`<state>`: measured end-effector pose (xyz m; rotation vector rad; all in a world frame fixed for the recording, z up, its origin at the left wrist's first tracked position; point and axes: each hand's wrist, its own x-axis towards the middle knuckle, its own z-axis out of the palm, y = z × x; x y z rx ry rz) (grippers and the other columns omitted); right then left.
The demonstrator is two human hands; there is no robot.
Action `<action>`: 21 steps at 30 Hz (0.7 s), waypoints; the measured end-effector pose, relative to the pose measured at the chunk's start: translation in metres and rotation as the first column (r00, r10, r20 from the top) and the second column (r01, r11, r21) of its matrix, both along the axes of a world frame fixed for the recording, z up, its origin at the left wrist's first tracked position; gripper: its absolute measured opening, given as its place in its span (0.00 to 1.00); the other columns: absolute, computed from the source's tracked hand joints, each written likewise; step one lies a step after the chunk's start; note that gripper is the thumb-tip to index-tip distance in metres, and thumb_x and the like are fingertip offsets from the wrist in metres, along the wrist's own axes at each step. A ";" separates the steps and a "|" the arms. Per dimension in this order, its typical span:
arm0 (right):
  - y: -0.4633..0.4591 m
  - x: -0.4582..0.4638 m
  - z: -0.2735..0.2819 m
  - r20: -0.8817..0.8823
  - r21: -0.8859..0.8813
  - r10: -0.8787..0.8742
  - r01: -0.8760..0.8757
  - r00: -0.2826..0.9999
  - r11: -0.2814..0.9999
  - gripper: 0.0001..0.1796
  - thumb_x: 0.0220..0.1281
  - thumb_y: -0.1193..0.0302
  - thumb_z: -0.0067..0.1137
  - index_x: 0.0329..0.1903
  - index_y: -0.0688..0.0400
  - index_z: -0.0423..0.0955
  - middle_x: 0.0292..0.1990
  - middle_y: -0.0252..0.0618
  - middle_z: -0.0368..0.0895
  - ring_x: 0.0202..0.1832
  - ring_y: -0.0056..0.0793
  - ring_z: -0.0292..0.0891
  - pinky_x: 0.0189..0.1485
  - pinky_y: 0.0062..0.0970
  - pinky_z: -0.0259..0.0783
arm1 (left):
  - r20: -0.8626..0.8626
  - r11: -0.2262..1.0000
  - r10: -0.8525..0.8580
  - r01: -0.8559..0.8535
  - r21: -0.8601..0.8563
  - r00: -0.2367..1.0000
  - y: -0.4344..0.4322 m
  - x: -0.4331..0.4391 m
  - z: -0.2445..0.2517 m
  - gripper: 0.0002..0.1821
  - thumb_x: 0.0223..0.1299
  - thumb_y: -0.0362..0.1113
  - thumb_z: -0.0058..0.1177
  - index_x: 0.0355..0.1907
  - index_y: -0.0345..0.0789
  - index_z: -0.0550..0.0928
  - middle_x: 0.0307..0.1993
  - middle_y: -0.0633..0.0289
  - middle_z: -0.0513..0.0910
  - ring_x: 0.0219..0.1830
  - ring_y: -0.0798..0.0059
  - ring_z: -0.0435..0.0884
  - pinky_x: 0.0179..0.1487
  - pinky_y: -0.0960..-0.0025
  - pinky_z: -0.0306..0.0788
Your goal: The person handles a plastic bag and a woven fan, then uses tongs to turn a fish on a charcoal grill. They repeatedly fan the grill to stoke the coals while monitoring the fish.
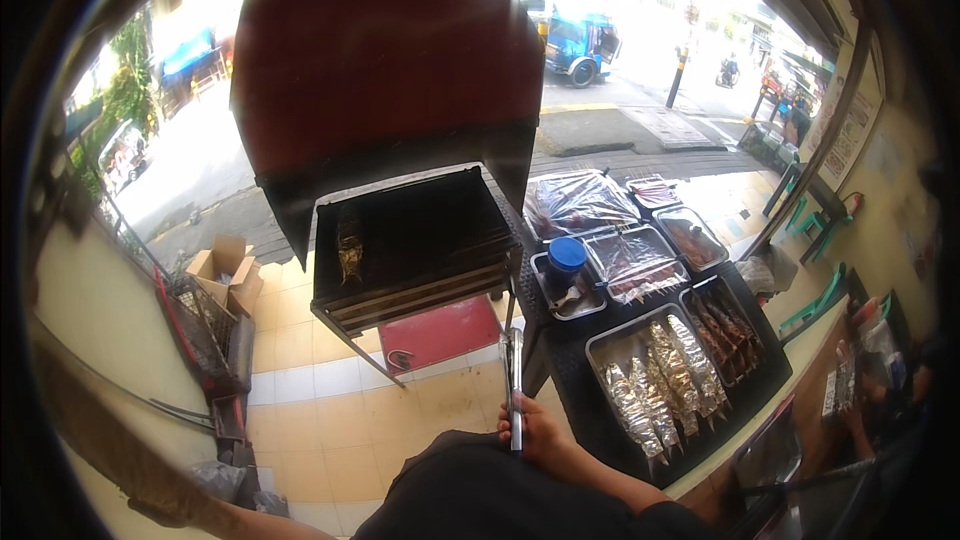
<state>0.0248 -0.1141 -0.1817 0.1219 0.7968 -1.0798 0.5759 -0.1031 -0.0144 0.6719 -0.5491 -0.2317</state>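
Note:
My right hand (541,429) grips a pair of metal tongs (516,367) in front of my dark clothing, tips pointing away from me. My left hand (169,511) is out at the lower left, dim and partly cut off by the dark rim; its fingers cannot be made out. Ahead stands a charcoal grill (420,229) under a dark red hood (382,52). One whole fish (350,247), partly lost in shadow, lies on the grill's left side. To the right, a metal tray (609,341) holds several foil-wrapped fish (660,382), tails sticking out.
A black table (772,360) carries skewered meat under plastic (585,202), a tray of dark fish (724,326) and a blue-lidded jar (567,259). An open cardboard box (225,270) stands left. Another person's arm (855,420) shows far right. A street lies beyond.

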 end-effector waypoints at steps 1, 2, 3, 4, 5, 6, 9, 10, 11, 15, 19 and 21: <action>0.000 0.000 0.000 -0.026 -0.011 0.000 -0.001 1.000 1.000 0.17 0.80 0.54 0.52 0.40 0.53 0.68 0.30 0.36 0.73 0.29 0.29 0.73 0.31 0.32 0.76 | 0.073 1.000 0.006 -0.004 -0.031 0.997 -0.002 0.007 0.000 0.23 0.74 0.46 0.59 0.58 0.28 0.80 0.46 0.55 0.84 0.47 0.68 0.83 0.52 0.66 0.77; -0.001 0.000 0.000 -0.031 -0.018 -0.002 0.001 1.000 1.000 0.17 0.80 0.54 0.52 0.40 0.54 0.68 0.30 0.36 0.73 0.29 0.29 0.73 0.31 0.32 0.76 | 0.143 1.000 -0.015 0.018 -0.021 0.990 -0.008 0.017 -0.005 0.24 0.74 0.47 0.58 0.59 0.28 0.79 0.47 0.54 0.84 0.48 0.67 0.83 0.53 0.65 0.77; -0.001 0.000 0.000 -0.011 -0.024 -0.010 0.010 1.000 1.000 0.17 0.80 0.54 0.53 0.40 0.54 0.68 0.30 0.36 0.73 0.29 0.29 0.73 0.31 0.32 0.76 | 0.187 0.999 -0.036 0.030 0.037 0.982 -0.015 0.028 -0.014 0.24 0.74 0.47 0.58 0.60 0.29 0.79 0.47 0.54 0.85 0.49 0.67 0.83 0.55 0.64 0.76; -0.002 0.000 0.000 -0.028 -0.025 -0.002 0.002 1.000 1.000 0.17 0.80 0.54 0.53 0.40 0.54 0.68 0.30 0.36 0.73 0.29 0.29 0.73 0.31 0.32 0.76 | 0.205 0.990 -0.053 0.025 0.139 0.977 -0.022 0.040 -0.025 0.25 0.74 0.48 0.58 0.60 0.29 0.79 0.48 0.54 0.85 0.50 0.66 0.83 0.56 0.64 0.76; -0.002 0.000 -0.001 -0.020 -0.024 -0.001 0.001 1.000 1.000 0.17 0.80 0.54 0.53 0.40 0.54 0.68 0.30 0.36 0.73 0.29 0.29 0.73 0.31 0.32 0.76 | 0.187 0.958 -0.065 0.009 0.288 0.980 -0.032 0.047 -0.042 0.26 0.74 0.49 0.57 0.61 0.29 0.79 0.49 0.53 0.85 0.51 0.66 0.83 0.57 0.63 0.75; -0.002 0.000 -0.002 -0.005 -0.018 -0.005 0.005 1.000 1.000 0.17 0.80 0.54 0.53 0.39 0.54 0.68 0.30 0.36 0.73 0.29 0.29 0.73 0.31 0.32 0.76 | 0.142 0.871 -0.057 -0.020 0.491 0.988 -0.038 0.055 -0.053 0.26 0.74 0.50 0.57 0.62 0.30 0.79 0.49 0.53 0.85 0.52 0.65 0.83 0.59 0.62 0.75; -0.001 -0.002 -0.005 -0.009 -0.038 -0.009 0.009 1.000 0.999 0.18 0.79 0.54 0.53 0.39 0.54 0.68 0.30 0.36 0.73 0.29 0.30 0.73 0.32 0.32 0.76 | 0.369 0.544 -0.079 -0.270 0.795 0.926 -0.044 0.055 -0.067 0.25 0.71 0.48 0.61 0.58 0.29 0.81 0.49 0.55 0.84 0.50 0.65 0.82 0.55 0.62 0.75; 0.000 -0.002 -0.006 0.010 -0.032 -0.012 0.012 1.000 0.999 0.18 0.79 0.54 0.53 0.39 0.54 0.68 0.30 0.36 0.73 0.30 0.30 0.73 0.33 0.32 0.76 | 0.396 0.573 -0.090 -0.277 0.771 0.914 -0.038 0.047 -0.063 0.24 0.71 0.47 0.61 0.57 0.29 0.82 0.49 0.56 0.83 0.50 0.65 0.82 0.54 0.62 0.75; 0.000 -0.003 -0.007 0.025 -0.025 -0.013 0.013 1.000 1.000 0.17 0.80 0.54 0.53 0.39 0.54 0.68 0.30 0.36 0.73 0.30 0.30 0.73 0.33 0.32 0.75 | 0.368 0.580 -0.116 -0.238 0.779 0.923 -0.031 0.040 -0.052 0.22 0.71 0.47 0.61 0.56 0.29 0.82 0.49 0.56 0.83 0.50 0.65 0.81 0.55 0.62 0.75; 0.001 -0.005 -0.009 0.033 0.009 -0.002 0.001 0.999 1.000 0.17 0.80 0.54 0.52 0.38 0.53 0.67 0.30 0.36 0.73 0.30 0.31 0.73 0.34 0.32 0.75 | -0.180 0.996 0.047 -0.033 0.080 0.983 0.006 0.009 0.001 0.20 0.73 0.47 0.59 0.53 0.31 0.82 0.51 0.58 0.83 0.52 0.65 0.80 0.59 0.61 0.72; -0.002 -0.005 -0.006 -0.006 -0.001 0.015 -0.015 1.000 1.000 0.17 0.80 0.54 0.52 0.39 0.53 0.68 0.30 0.36 0.72 0.31 0.31 0.73 0.34 0.32 0.75 | 0.157 0.990 0.108 -0.092 -0.110 0.982 0.005 0.027 0.001 0.21 0.72 0.48 0.58 0.52 0.31 0.83 0.50 0.58 0.83 0.52 0.65 0.80 0.58 0.62 0.72; -0.004 -0.003 -0.004 0.005 -0.004 0.008 -0.008 1.000 1.000 0.17 0.80 0.54 0.52 0.39 0.53 0.68 0.30 0.36 0.72 0.31 0.31 0.73 0.33 0.32 0.75 | 0.242 0.992 0.070 -0.092 0.082 0.968 -0.011 0.044 -0.025 0.21 0.72 0.49 0.57 0.52 0.31 0.83 0.50 0.58 0.83 0.52 0.65 0.80 0.58 0.62 0.73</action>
